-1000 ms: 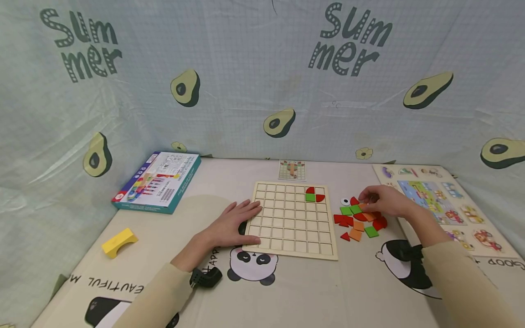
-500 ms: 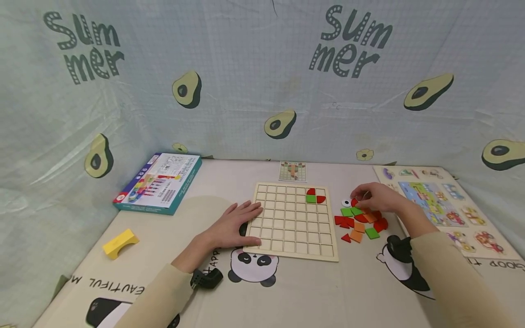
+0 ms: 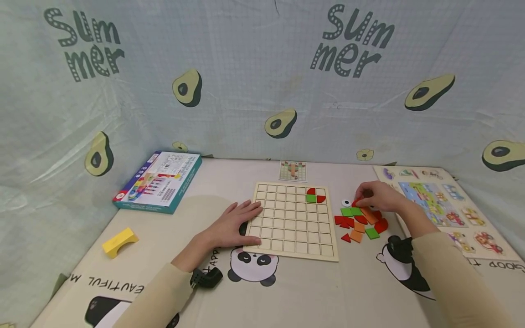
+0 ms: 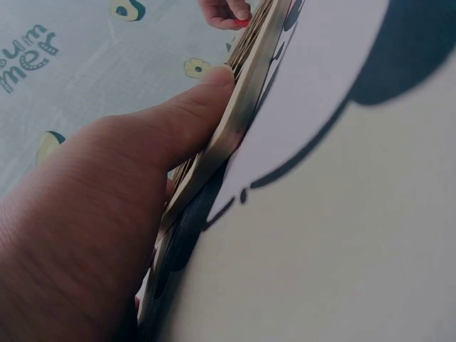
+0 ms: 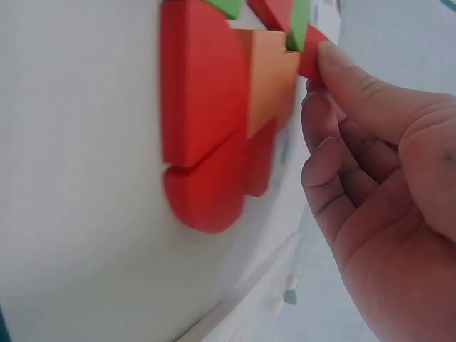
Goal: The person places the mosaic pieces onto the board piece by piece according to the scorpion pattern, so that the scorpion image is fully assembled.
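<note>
A wooden grid board [image 3: 293, 232] lies mid-table, holding two red quarter-circle tiles [image 3: 321, 199] and a green square tile [image 3: 311, 198] near its far right corner. My left hand [image 3: 234, 225] rests on the board's left side, fingers spread; in the left wrist view its thumb [image 4: 192, 114] lies over the board's edge. Thumb and finger of my right hand [image 3: 379, 197] pinch a red tile [image 5: 312, 53], its shape partly hidden, at the far side of the loose pile. Red, orange and green tiles [image 3: 357, 236] lie below that hand, beside a round eye piece [image 3: 346, 203].
Behind the board lies a small pattern card [image 3: 293, 171]. A picture puzzle board [image 3: 490, 228] is at the right, partly under the right arm. At the left are a boxed toy [image 3: 157, 182] and a yellow arch block [image 3: 120, 242].
My right hand has moved slightly left at the pile and now pinches a red tile. An orange tile there has shifted. The left hand has stayed on the board.
</note>
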`<state>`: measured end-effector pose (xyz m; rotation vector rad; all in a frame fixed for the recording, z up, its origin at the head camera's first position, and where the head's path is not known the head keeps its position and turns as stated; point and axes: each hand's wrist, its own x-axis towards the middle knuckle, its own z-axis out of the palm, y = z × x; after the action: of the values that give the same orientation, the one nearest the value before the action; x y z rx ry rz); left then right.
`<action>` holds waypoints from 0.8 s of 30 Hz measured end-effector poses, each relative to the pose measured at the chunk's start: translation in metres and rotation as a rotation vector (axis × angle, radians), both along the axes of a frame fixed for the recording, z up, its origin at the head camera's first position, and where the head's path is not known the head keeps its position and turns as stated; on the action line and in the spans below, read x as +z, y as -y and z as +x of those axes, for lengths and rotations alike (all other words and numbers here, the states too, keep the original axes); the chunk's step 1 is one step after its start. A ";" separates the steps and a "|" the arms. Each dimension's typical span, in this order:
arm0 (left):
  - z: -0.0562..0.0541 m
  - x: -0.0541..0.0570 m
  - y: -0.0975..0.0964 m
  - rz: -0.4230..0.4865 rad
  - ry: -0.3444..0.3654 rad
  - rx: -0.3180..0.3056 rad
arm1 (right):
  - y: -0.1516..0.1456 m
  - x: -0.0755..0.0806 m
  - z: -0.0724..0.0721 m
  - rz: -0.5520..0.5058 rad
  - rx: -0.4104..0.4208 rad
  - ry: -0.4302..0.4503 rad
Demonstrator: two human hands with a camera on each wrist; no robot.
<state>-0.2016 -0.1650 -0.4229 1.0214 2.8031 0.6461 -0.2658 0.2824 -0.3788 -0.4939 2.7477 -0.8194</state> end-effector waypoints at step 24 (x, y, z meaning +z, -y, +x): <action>0.000 -0.001 0.000 0.000 -0.004 -0.003 | 0.057 0.005 -0.013 -0.216 0.036 0.003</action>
<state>-0.2019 -0.1654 -0.4237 1.0275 2.8046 0.6447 -0.2792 0.2255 -0.3742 -0.5797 2.6527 -1.1137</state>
